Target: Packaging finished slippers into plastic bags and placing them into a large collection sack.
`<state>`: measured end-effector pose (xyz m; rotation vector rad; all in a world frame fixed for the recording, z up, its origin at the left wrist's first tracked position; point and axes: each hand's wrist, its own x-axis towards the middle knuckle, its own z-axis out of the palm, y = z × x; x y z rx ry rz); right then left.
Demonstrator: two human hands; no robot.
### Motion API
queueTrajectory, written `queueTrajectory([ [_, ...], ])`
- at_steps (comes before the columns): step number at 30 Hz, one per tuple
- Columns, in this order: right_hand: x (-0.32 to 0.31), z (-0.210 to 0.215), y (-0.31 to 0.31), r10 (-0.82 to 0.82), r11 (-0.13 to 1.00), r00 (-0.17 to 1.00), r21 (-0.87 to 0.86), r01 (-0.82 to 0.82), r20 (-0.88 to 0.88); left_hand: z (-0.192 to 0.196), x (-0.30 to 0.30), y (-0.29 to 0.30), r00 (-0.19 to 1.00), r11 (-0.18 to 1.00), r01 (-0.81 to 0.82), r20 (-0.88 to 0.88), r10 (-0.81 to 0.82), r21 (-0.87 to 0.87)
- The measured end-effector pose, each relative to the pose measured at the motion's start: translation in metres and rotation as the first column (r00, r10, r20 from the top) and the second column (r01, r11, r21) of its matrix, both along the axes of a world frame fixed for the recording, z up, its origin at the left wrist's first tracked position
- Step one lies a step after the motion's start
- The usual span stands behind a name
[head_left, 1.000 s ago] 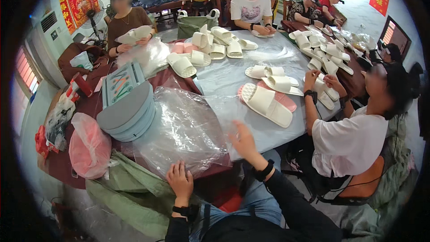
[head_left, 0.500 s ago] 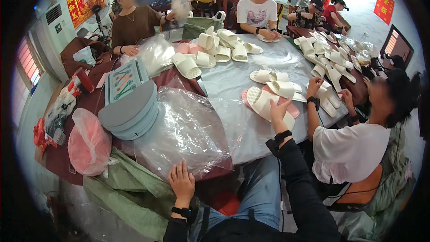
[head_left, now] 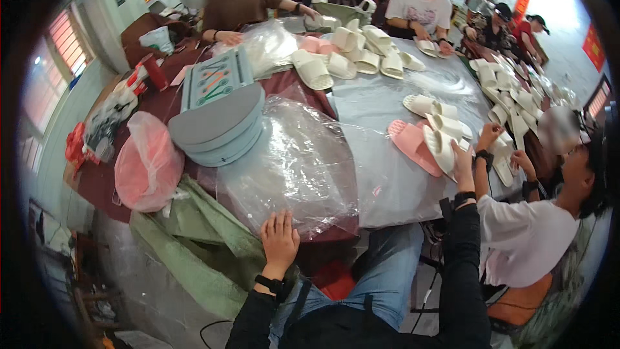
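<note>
My left hand point(head_left: 279, 240) lies flat on the near edge of a clear plastic bag point(head_left: 290, 168), its fingers stretched out and holding nothing. Farther right, my right hand point(head_left: 463, 167) grips a white slipper point(head_left: 439, 154) by its near right side; the fingertips are partly hidden. That slipper partly overlaps a pink slipper point(head_left: 410, 143) lying on the grey sheet. Just beyond them rests another white slipper point(head_left: 423, 104), with more white ones beside it.
A grey-blue stack of rounded boards point(head_left: 219, 119) and a pink plastic bag point(head_left: 147, 168) stand at left. Green cloth point(head_left: 187, 239) hangs off the near edge. A slipper pile point(head_left: 352, 52) lies at the back. A co-worker in white point(head_left: 526, 236) sits close at right.
My right hand has shifted the white slipper rightward off the pink one, which now shows much more. My left hand stays on the bag's edge. The whole view has turned slightly.
</note>
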<state>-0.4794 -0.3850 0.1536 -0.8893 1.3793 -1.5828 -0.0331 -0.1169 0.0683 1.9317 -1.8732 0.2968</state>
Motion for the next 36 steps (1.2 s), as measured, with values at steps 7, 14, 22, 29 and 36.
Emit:
queueTrajectory([
  [7, -0.028, -0.016, -0.004, 0.214, 0.957, 0.977, 0.2, -0.208, -0.006, -0.001, -0.002, -0.001, 0.999, 1.0, 0.011, -0.03, -0.012, -0.016],
  [14, -0.02, -0.025, -0.011, 0.252, 0.957, 0.965, 0.129, -0.259, 0.071, -0.002, -0.002, 0.001, 1.0, 1.0, -0.005, 0.013, 0.005, 0.0],
  [22, 0.049, 0.018, 0.029, 0.293, 0.953, 0.953, 0.053, -0.297, 0.074, 0.0, -0.001, -0.002, 1.0, 1.0, -0.009, 0.0, 0.009, 0.002],
  [29, 0.142, 0.029, 0.136, 0.49, 0.832, 0.805, 0.096, -0.546, 0.335, -0.001, -0.004, -0.003, 1.0, 1.0, -0.017, 0.023, 0.017, -0.019],
  [36, 0.2, 0.03, 0.229, 0.643, 0.588, 0.575, 0.155, -0.794, 0.507, 0.008, 0.023, -0.003, 0.943, 0.996, 0.068, -0.331, -0.045, 0.058],
])
